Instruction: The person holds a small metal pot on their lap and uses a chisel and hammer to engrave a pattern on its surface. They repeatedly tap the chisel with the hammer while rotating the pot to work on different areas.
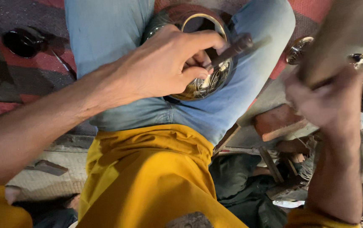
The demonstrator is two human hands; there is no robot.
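A dark engraved metal vase point(202, 80) with a brass rim lies on my lap between my legs in blue jeans. My left hand point(164, 63) rests on it and pinches a thin metal chisel point(232, 50), its tip set against the engraved surface. My right hand point(323, 99) is raised at the right, blurred, closed around a wooden mallet point(337, 38) that reaches toward the upper right.
A dark glossy vessel point(23, 42) lies on the red and grey mat at upper left. Shiny metal pieces point(297, 50) sit at upper right. A brick point(276, 122) and wooden scraps point(274, 164) lie by my right knee.
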